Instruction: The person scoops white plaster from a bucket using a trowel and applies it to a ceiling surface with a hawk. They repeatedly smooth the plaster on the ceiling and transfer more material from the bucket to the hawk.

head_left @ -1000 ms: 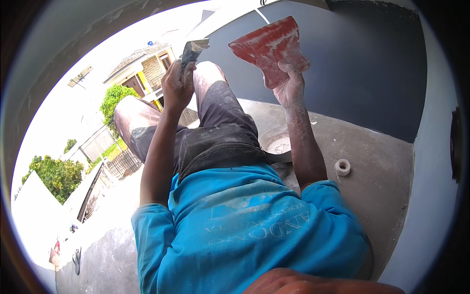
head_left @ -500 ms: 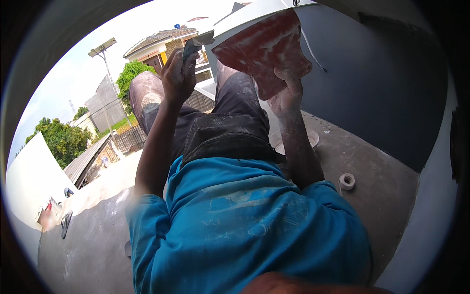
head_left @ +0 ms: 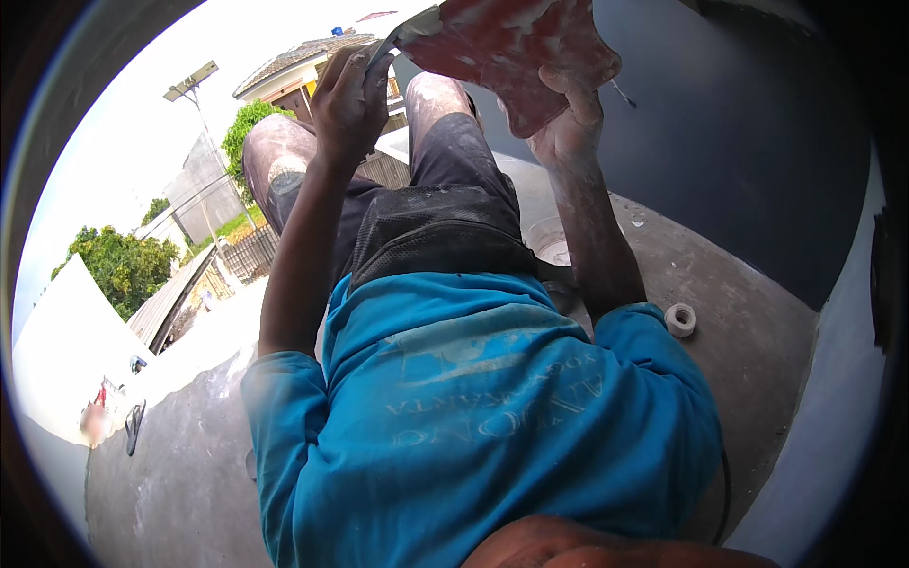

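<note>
My left hand (head_left: 348, 109) is closed around a putty knife (head_left: 388, 44), whose blade meets the left edge of a red, irregularly shaped board (head_left: 516, 59). White putty is smeared over the board's face. On the other side, my right hand (head_left: 571, 123) grips the board by its lower right part, the thumb lying on the face. The board's top runs out of the picture. Both hands are raised above my knees, and white residue coats the right hand and forearm.
A dark grey wall (head_left: 729, 151) rises at the right. Behind my right forearm a whitish bucket (head_left: 551, 248) is partly hidden. A roll of tape (head_left: 680, 320) lies on the concrete floor (head_left: 748, 379). Sandals (head_left: 134, 426) lie far left; houses and a fence stand beyond.
The board has moved up and slightly right in the picture with my right hand. The putty knife, earlier apart from it, now touches its left edge.
</note>
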Demonstrator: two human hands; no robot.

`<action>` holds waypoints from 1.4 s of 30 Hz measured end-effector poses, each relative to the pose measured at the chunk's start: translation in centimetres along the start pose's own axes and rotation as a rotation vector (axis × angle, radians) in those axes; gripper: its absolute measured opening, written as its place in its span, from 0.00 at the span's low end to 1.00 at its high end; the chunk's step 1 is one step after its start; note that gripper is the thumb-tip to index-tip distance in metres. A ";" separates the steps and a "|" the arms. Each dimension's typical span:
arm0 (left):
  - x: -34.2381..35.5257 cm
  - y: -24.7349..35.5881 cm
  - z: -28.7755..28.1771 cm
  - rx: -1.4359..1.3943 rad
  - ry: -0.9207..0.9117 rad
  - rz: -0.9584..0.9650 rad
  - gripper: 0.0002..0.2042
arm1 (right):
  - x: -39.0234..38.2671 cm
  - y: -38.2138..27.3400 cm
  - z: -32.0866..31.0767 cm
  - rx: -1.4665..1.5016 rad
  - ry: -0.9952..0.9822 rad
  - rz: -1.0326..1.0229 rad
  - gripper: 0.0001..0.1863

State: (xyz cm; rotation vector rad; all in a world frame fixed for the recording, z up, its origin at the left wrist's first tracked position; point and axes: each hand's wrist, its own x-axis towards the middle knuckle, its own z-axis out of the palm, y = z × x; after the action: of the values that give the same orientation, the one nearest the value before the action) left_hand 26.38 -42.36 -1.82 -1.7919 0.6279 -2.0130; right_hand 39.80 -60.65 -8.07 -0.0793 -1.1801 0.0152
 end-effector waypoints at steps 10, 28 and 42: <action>-0.5 -1.0 0.2 -0.014 0.003 0.086 0.12 | 0.2 0.8 -0.4 0.118 -0.075 0.037 0.26; -2.5 -1.6 1.0 -0.043 -0.162 -0.092 0.10 | -0.1 1.5 -1.3 0.160 -0.012 0.076 0.26; -0.1 3.2 -0.6 -0.663 -0.377 -0.895 0.14 | -0.7 3.0 -1.7 0.081 0.104 0.053 0.27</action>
State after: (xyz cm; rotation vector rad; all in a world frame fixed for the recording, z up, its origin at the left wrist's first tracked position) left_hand 25.75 -44.86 -3.74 -3.1978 0.4246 -1.9387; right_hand 41.23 -57.81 -9.56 -0.0393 -1.0719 0.1040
